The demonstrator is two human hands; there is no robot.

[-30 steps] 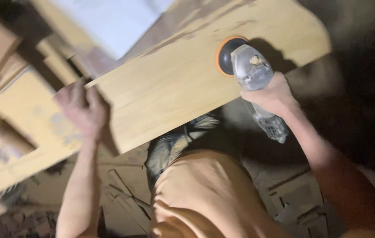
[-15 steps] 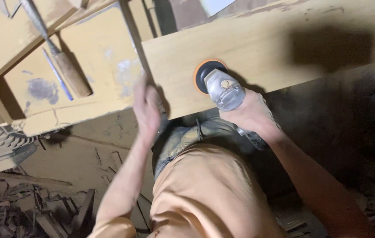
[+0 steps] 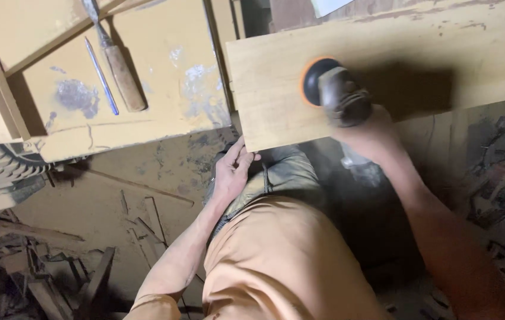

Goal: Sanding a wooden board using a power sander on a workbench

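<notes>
My right hand (image 3: 366, 131) grips a grey power sander (image 3: 336, 92) whose round orange-rimmed pad presses on a pale wooden board (image 3: 406, 53) lying across the top right. My left hand (image 3: 233, 169) hangs just below the board's near left corner, fingers loosely apart, holding nothing and close to my knee. My orange shirt fills the lower middle.
A yellowish workbench (image 3: 163, 89) stands at the upper left, carrying a wooden-handled chisel (image 3: 119, 65) and a thin blue pencil (image 3: 102, 77). Wood scraps and shavings (image 3: 33, 272) litter the floor at the lower left. More debris (image 3: 501, 195) lies at the right.
My left hand dropped off the board's left edge to below its corner. The sander slid along the board, and the view shifted, bringing the workbench and chisel into sight.
</notes>
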